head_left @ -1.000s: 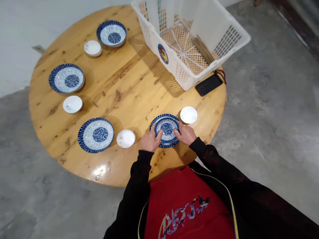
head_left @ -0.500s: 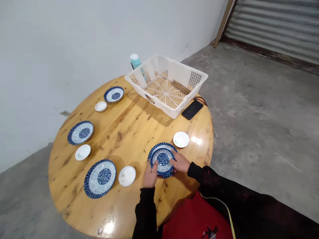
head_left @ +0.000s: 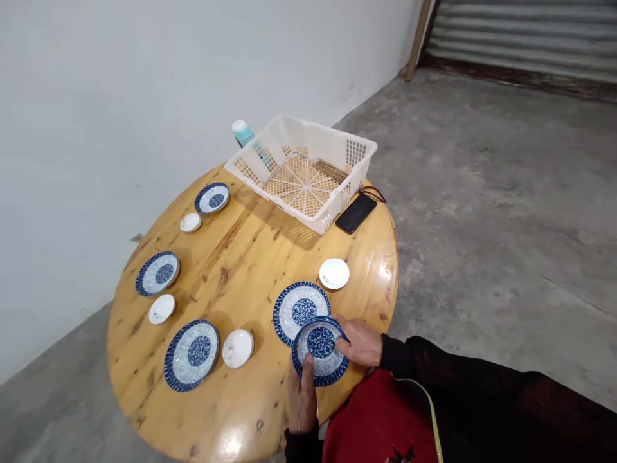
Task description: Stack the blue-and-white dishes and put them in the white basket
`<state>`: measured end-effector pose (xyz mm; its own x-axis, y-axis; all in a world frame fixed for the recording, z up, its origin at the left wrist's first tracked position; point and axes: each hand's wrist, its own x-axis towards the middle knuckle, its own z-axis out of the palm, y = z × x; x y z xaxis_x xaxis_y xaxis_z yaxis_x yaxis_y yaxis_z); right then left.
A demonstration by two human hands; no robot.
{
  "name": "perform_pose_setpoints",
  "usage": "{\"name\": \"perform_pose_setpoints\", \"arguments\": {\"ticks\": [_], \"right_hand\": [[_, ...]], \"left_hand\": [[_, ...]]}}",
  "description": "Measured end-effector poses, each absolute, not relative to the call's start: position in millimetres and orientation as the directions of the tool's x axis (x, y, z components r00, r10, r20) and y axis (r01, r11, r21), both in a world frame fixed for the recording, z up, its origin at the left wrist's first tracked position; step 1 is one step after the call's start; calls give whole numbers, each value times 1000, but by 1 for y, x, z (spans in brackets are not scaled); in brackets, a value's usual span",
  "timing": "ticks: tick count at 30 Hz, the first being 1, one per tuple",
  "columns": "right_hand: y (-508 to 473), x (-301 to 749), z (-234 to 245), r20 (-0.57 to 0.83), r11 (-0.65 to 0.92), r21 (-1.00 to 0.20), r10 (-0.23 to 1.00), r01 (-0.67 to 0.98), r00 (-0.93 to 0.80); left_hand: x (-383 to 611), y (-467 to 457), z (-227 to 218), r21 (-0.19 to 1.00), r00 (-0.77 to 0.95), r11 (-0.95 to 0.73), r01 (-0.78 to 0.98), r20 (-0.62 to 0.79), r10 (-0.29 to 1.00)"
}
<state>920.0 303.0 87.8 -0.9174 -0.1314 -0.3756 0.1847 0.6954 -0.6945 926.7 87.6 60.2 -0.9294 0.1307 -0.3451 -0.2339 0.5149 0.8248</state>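
Both my hands hold a blue-and-white patterned plate (head_left: 320,359) just above the near edge of the round wooden table (head_left: 245,257). My left hand (head_left: 303,399) grips its near rim with the thumb on top. My right hand (head_left: 360,342) pinches its right rim. A second matching plate (head_left: 297,307) lies flat on the table right behind the held one. A small white saucer (head_left: 334,273) sits to the right of that plate.
Three more blue plates (head_left: 191,354) (head_left: 157,273) (head_left: 212,197) lie round the table's left side, each with a white saucer (head_left: 238,348) beside it. A white plastic basket (head_left: 301,170) holding chopsticks, a black phone (head_left: 355,213) and a teal bottle (head_left: 242,133) stand at the far edge.
The top plate has come off the stack of two and moved toward me in both hands; the lower plate stays on the table. The camera has tilted up and back.
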Motion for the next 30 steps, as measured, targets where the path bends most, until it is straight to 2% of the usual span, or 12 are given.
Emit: {"name": "perform_pose_setpoints", "arguments": {"ticks": [4,8,13,17,23,30], "right_hand": [[306,942,98,-345,680,-696,-37,229,-938],[298,961,110,-319,681,-684,45,262,-947],[285,987,116,-371,694,-639,100,332,-923],[282,1001,118,-419,655,-653,106,380,-902],[295,1000,116,-361,650,-683,98,335,-927],[370,995,113,-323,632,-712,93,307,-942]], "left_hand": [[928,104,76,841,-905,479,-253,-381,189],[930,109,92,870,-902,452,-197,-342,265],[947,99,85,888,-894,423,-178,-326,307],[960,97,80,876,-882,438,-202,-357,307],[959,109,92,876,-890,452,-170,-334,312],[955,187,100,883,-920,451,-128,-275,279]]}}
